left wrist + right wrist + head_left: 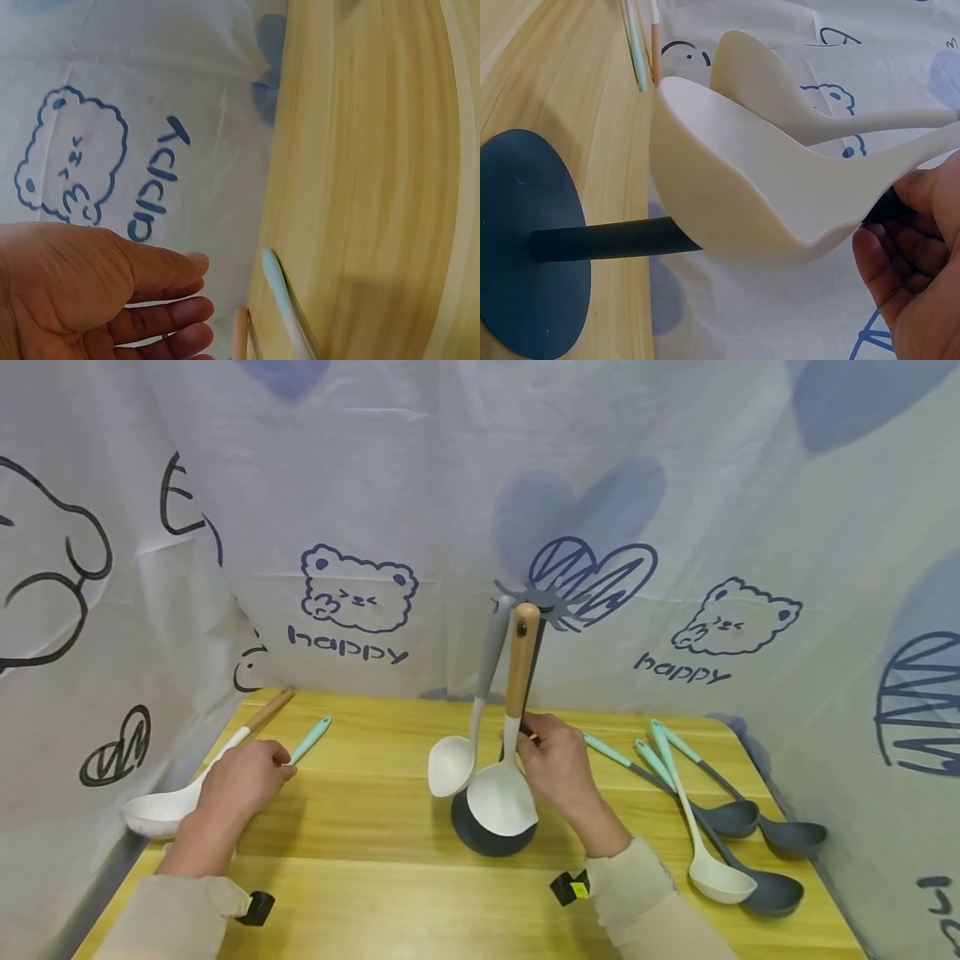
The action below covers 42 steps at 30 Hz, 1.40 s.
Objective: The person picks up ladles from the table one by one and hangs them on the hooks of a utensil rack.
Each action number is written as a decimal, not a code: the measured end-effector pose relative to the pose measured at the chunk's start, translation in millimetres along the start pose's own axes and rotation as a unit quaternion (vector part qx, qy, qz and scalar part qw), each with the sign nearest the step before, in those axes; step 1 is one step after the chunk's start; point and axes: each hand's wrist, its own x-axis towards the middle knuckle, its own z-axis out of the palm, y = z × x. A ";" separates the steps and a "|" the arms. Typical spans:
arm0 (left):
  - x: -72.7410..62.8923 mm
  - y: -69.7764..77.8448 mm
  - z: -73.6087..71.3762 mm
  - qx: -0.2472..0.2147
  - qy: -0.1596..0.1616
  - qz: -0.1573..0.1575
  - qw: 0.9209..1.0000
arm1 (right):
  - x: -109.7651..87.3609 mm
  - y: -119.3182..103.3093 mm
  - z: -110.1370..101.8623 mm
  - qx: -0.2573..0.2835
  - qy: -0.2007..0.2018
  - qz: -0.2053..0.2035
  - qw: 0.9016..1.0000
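A dark utensil stand [622,238] with a round base [525,300] stands mid-table. Two white ladles hang from it: one with a wooden handle [517,685], the other with a grey handle [492,652]. My right hand [557,768] grips the stand's pole behind the wooden-handled ladle's bowl [735,195]. On the left, my left hand [97,292] hovers with relaxed fingers and nothing in them. Beside its fingertips lies a mint-handled utensil [311,742], its far part hidden by the hand. Another wooden-handled white ladle [157,810] lies partly beneath that forearm.
Several mint-handled ladles lie overlapping at the right, among them a white one [720,877] over a dark grey one [776,893]. Printed cloth [450,527] walls the wooden table [360,902] at the back and both sides.
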 end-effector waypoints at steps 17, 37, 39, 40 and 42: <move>0.4 -12.6 3.0 0.001 -0.010 -0.013 1.000 | 3.4 8.1 -3.5 0.031 -0.016 -0.018 0.999; 1.3 -11.2 6.9 -0.008 -0.020 -0.013 1.000 | 15.0 22.0 -17.1 0.136 -0.160 0.026 0.977; 1.8 -11.1 6.9 -0.008 -0.021 -0.013 1.000 | 17.2 22.7 -18.5 0.143 -0.174 0.024 0.974; 1.9 -11.1 6.9 -0.008 -0.021 -0.013 1.000 | 18.2 23.0 -19.1 0.148 -0.181 0.022 0.972; 2.1 -11.0 6.8 -0.006 -0.020 -0.013 1.000 | 20.4 23.8 -19.8 0.157 -0.192 0.016 0.969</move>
